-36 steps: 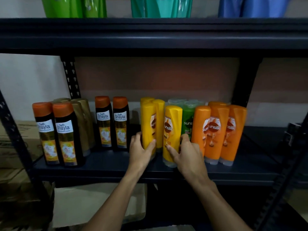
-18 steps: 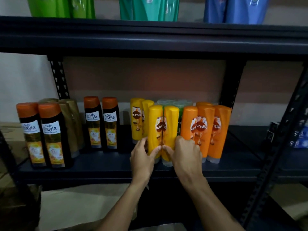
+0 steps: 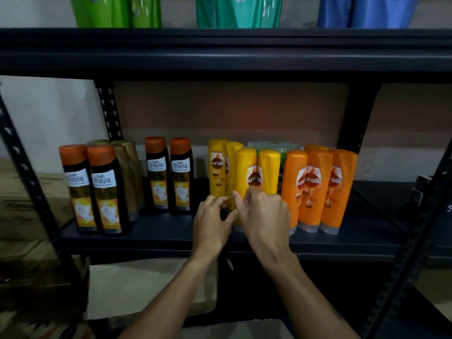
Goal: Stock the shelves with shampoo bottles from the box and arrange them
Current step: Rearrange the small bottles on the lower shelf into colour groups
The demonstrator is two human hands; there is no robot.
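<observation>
Standing on the middle shelf (image 3: 159,231) were all the bottles. Four yellow Sunsilk bottles: two at the back (image 3: 216,167), two front ones (image 3: 245,167) touching side by side. Three orange Sunsilk bottles (image 3: 315,187) stood in a front row just right of them, with a fourth cap showing behind. Green Sunsilk bottles (image 3: 274,145) stood behind the yellow ones with only the tops visible, so the count was unclear. Four black Safi Shayla bottles (image 3: 102,189) with orange caps stood in two pairs on the left, gold bottles (image 3: 129,172) between them. The upper shelf (image 3: 220,52) carried green (image 3: 115,11), teal (image 3: 237,11) and blue pouches (image 3: 367,11), cut off at the top.

The left hand (image 3: 215,221) sat at the lower left edge of the front yellow pair, fingers (image 3: 220,200) loosely curled and blurred, an empty gap by the thumb, holding nothing. The right hand (image 3: 264,216) covered the pair's lower fronts with its fingers curled; grip or just touch, couldn't tell.
</observation>
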